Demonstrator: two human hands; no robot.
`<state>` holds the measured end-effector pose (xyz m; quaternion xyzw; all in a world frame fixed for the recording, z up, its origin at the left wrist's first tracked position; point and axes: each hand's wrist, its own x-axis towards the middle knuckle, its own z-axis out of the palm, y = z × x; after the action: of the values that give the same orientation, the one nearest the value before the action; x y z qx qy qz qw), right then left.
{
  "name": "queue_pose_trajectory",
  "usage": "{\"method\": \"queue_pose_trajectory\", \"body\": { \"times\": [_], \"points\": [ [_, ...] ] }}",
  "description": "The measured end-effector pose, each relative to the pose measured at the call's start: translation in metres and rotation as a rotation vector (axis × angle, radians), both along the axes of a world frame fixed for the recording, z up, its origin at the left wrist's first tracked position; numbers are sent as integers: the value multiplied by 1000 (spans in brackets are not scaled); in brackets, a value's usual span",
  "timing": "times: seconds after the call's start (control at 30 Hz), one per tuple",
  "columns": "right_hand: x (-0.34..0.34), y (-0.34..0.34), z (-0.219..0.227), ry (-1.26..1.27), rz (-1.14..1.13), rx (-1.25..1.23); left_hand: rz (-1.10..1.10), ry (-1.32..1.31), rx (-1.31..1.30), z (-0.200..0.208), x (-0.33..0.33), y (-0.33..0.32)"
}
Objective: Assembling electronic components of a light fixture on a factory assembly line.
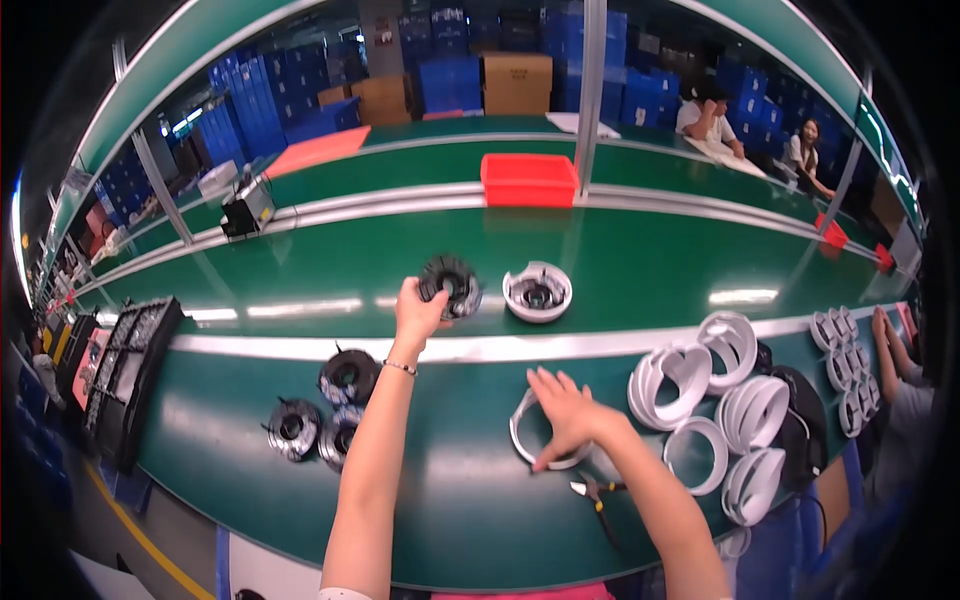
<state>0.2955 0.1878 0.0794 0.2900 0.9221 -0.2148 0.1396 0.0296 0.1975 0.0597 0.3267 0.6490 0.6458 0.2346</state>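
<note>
With 12 o'clock straight ahead of you and the dial centred just beyond the gap between your arms, your left hand (418,315) pinches 1 black round unit (457,287) between thumb and fingers, at 10 o'clock. Your right hand (572,415) is at 5 o'clock, fingers and thumb spread across 1 loose white ring (514,432); you cannot tell here how firmly they bear on it. As far as shows, 1 piece looks paired: the filled white ring (540,314) at 3 o'clock, with 1 dark core (537,291) inside. The rest appear unpaired: 3 spare black units (349,377) sit at 8 o'clock, while at 4 o'clock you have 4 stacks of white rings (735,418) plus 1 lone white ring (720,458), the rings within the stacks overlapping too much to count. So, by the look of it, 4 black units, the held 1 included, are left outside rings. Also count 1 pair of cutters (598,492) at 5 o'clock and 1 red bin (530,185) at 1 o'clock.
</note>
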Motion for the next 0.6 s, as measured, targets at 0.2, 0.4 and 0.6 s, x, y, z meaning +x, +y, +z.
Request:
{"method": "queue_pose_trajectory", "body": {
  "times": [0.2, 0.4, 0.6],
  "points": [
    [5, -12, -10, 109, 21, 75, -43, -143, 347, -6, 87, -83],
    [7, -18, -11, 173, 67, 56, 28, -226, 431, -31, 111, -113],
    [6, -12, -25, 1028, -416, -435, 24, -285, 412, -35, 129, -141]
  ]
}}
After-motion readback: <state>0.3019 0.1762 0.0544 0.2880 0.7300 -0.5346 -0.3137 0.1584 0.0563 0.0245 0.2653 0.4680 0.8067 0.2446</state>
